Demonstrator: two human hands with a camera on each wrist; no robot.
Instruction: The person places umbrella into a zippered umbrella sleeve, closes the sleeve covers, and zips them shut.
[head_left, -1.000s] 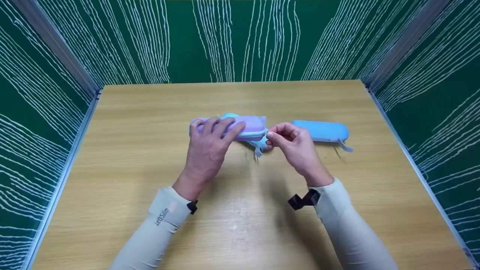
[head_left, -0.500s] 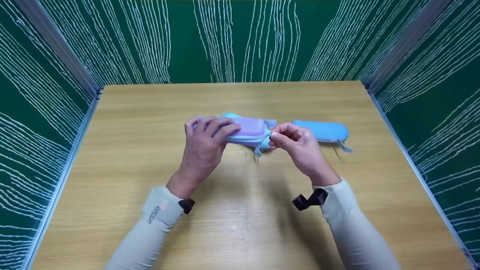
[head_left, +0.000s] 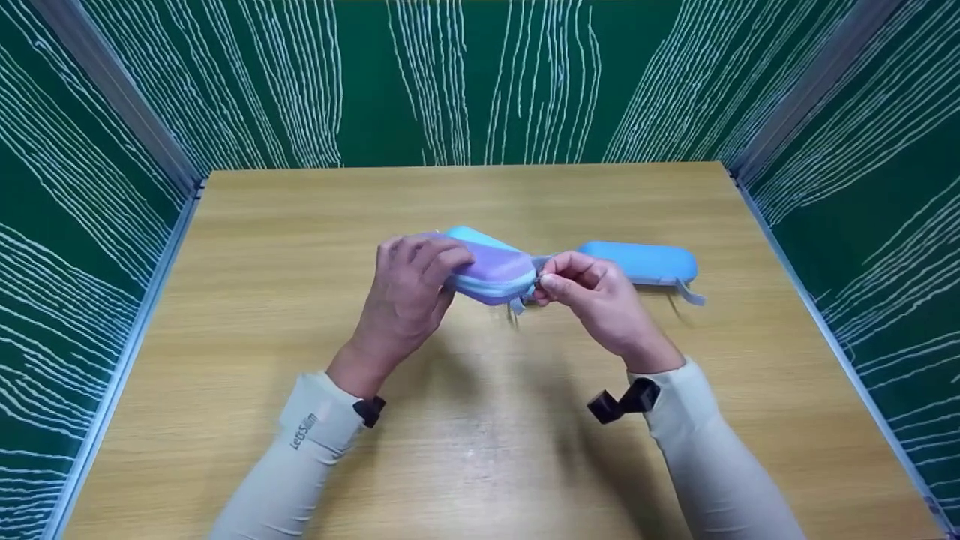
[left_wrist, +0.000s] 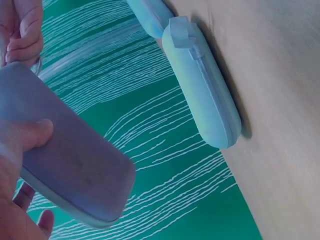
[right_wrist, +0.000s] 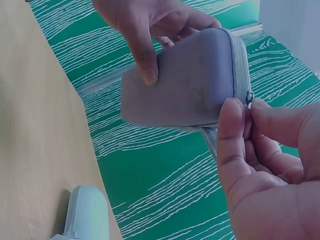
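A purple zippered case (head_left: 491,262) with a light blue zipper band is held above the table in the head view. My left hand (head_left: 409,289) grips its left end, thumb on one face and fingers round the other, as the right wrist view shows. At the case's right end, the thumb and fingertips of my right hand (head_left: 600,300) pinch the zipper pull (right_wrist: 250,97). The zipper looks closed along the edge that shows. Behind and below the purple case lies a turquoise case (left_wrist: 202,90), partly hidden in the head view.
A blue case (head_left: 641,262) with a loop strap (head_left: 690,292) lies on the wooden table (head_left: 480,450) right of the hands. Green walls (head_left: 375,82) with white wavy lines stand at the back and both sides.
The purple case has tilted, its right end swinging down and toward the person, so more of its zipper edge shows. My right hand has shifted slightly right, still pinching the pull.
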